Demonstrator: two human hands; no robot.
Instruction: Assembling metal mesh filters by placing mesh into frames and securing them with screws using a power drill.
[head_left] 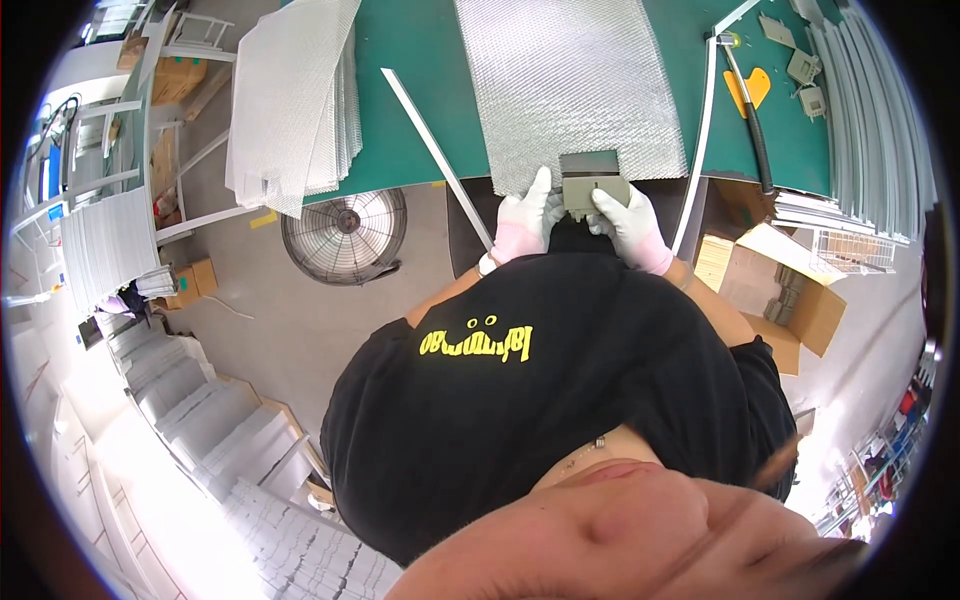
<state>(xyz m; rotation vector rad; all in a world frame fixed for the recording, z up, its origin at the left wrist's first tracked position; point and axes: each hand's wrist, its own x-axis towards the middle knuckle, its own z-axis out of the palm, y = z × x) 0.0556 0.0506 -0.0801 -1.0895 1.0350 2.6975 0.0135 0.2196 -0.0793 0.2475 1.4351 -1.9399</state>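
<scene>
At the near edge of a silver expanded-metal mesh sheet is a rectangular cutout. A flat, boxy grey-green plastic piece with small prongs on its near side sits at that cutout. My right hand, in a white and pink glove, grips the piece's right side with the thumb on top. My left hand, gloved alike, is at the piece's left side; its thumb points up by the mesh edge and its other fingers curl against the piece. The undersides of the fingers are hidden.
The green table bears stacked mesh sheets at left, white strips, a black-handled hammer, a yellow scraper, more grey-green pieces and profiles. Below stand a floor fan and an open carton.
</scene>
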